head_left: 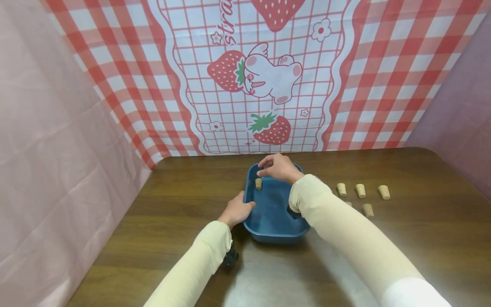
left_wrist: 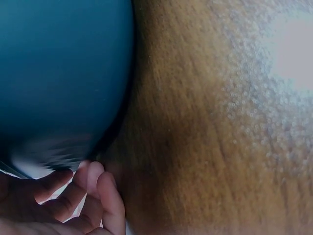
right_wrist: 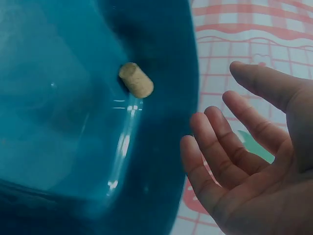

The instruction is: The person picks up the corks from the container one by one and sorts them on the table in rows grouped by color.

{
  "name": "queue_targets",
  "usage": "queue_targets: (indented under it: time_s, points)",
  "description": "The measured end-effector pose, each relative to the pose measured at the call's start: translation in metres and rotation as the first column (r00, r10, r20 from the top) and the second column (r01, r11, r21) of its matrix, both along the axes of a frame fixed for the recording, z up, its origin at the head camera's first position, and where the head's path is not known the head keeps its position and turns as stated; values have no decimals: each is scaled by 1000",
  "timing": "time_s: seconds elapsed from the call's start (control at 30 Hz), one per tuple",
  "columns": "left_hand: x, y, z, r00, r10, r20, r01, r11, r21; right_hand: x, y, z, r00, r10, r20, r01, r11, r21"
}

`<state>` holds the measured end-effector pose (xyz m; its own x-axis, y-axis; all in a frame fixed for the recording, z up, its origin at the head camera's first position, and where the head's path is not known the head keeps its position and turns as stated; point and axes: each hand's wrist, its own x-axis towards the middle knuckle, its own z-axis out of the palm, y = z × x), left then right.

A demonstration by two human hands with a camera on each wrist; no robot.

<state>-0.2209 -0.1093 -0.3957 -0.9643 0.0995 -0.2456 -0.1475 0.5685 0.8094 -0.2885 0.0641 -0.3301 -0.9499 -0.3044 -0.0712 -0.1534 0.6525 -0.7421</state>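
Observation:
A blue plastic tub [head_left: 274, 238] stands on the table, with one cork stopper [head_left: 258, 183] inside near its far left corner. My left hand [head_left: 235, 209] holds the tub's left side, thumb over the rim. In the left wrist view its bent fingers [left_wrist: 113, 198] are against the tub's outer wall. Above the far part of the tub is my right hand [head_left: 280, 167]. The right wrist view shows that hand [right_wrist: 244, 166] with fingers spread and relaxed, holding nothing, and the cork stopper [right_wrist: 136, 81] lying apart from it in the tub.
Several more cork stoppers [head_left: 360, 190] stand or lie on the wooden table [head_left: 429, 230] right of the tub, one partly hidden by the right sleeve [head_left: 345, 226]. A red-and-white strawberry-print cloth [head_left: 322, 128] hangs behind the table. Pink cloth [head_left: 69, 170] hangs at the left.

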Motion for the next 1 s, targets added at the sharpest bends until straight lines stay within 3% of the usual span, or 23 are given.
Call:
queue_targets:
  time_s: [0.53,1.0]
  points:
    - [3,0,1,997,6,-75,-9,999,-38,-8,-19,-29,998,-35,52,24,981,195]
    - [2,1,1,999,0,-48,-1,1000,-18,-7,-32,-42,998,-55,35,44,963,265]
